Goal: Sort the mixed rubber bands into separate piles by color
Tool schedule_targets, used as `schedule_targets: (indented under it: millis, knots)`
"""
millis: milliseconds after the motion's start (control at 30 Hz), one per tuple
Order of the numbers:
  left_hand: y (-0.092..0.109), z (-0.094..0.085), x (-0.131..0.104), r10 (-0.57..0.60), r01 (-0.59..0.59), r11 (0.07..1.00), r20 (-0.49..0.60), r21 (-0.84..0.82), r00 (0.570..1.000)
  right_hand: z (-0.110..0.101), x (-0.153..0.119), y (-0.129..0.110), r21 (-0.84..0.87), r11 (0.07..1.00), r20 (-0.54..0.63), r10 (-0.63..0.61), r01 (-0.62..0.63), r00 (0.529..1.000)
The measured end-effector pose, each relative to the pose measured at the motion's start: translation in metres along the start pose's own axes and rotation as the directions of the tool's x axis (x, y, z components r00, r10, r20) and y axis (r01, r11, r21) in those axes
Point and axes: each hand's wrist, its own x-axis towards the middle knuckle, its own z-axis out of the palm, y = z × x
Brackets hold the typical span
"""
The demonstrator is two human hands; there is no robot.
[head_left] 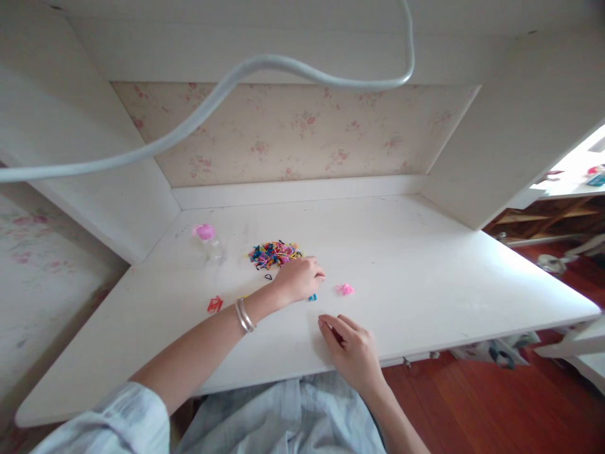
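Observation:
My left hand (301, 278) reaches over the table beside a heap of small multicoloured rubber bands (271, 253). Its fingers are curled together; whatever they hold, if anything, is hidden. Below it lie a few blue bands (312, 297), and to its right sits a small cluster of pink bands (345, 289). One loose black band (268, 277) lies just under the heap. Left of my wrist is a group of red bands (215, 304); a bit of yellow shows behind my forearm. My right hand (348, 345) rests near the front edge, thumb and fingers closed, with nothing visible in them.
A clear bottle with a pink cap (205, 232) lies at the back left of the white table (425, 277). Side panels and a papered back wall enclose the table. A white cable (274, 62) crosses high in front. Drawer knobs (433, 355) show below the front edge.

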Motion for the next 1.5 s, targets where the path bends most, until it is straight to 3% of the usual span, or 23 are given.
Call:
schedule_targets:
  millis: [133, 267, 400, 567, 800, 1100, 1233, 1433, 1500]
  knots:
    - [-0.017, -0.043, -0.042, -0.101, 0.073, 0.989, -0.229, -0.129, 0.968, -0.002, 0.002, 0.0, 0.063, 0.998, 0.0, 0.031, -0.031, 1.0]
    - [-0.03, -0.065, -0.112, -0.294, 0.216, 0.936, -0.278, -0.277, 0.915, -0.019, 0.018, 0.01, 0.087, 0.981, -0.107, 0.179, -0.17, 0.978]
    - [-0.045, -0.053, -0.182, -0.482, 0.368, 0.854, -0.293, -0.367, 0.826, -0.037, 0.041, 0.023, -0.184, 0.953, -0.199, 0.205, -0.242, 0.958]
    - [-0.069, -0.028, -0.231, -0.608, 0.493, 0.781, -0.286, -0.383, 0.741, -0.029, 0.057, 0.026, -0.498, 0.849, -0.079, 0.155, -0.173, 0.985]
    - [-0.083, -0.017, -0.241, -0.634, 0.498, 0.756, -0.284, -0.425, 0.72, -0.011, 0.066, 0.014, -0.567, 0.816, -0.019, 0.121, -0.11, 0.992]
    - [-0.085, -0.016, -0.243, -0.639, 0.506, 0.742, -0.237, -0.44, 0.732, -0.009, 0.068, 0.006, -0.527, 0.847, 0.018, 0.089, -0.066, 0.996]
    - [-0.084, -0.016, -0.242, -0.64, 0.508, 0.744, -0.245, -0.433, 0.728, -0.014, 0.064, 0.014, -0.477, 0.874, -0.045, 0.082, -0.093, 0.996]
    - [-0.082, -0.017, -0.24, -0.644, 0.502, 0.742, -0.266, -0.444, 0.717, -0.033, 0.052, 0.032, -0.324, 0.922, -0.257, 0.129, -0.211, 0.958]
    - [-0.081, -0.016, -0.239, -0.65, 0.507, 0.738, -0.267, -0.446, 0.711, -0.037, 0.049, 0.032, -0.277, 0.935, -0.262, 0.148, -0.221, 0.954]
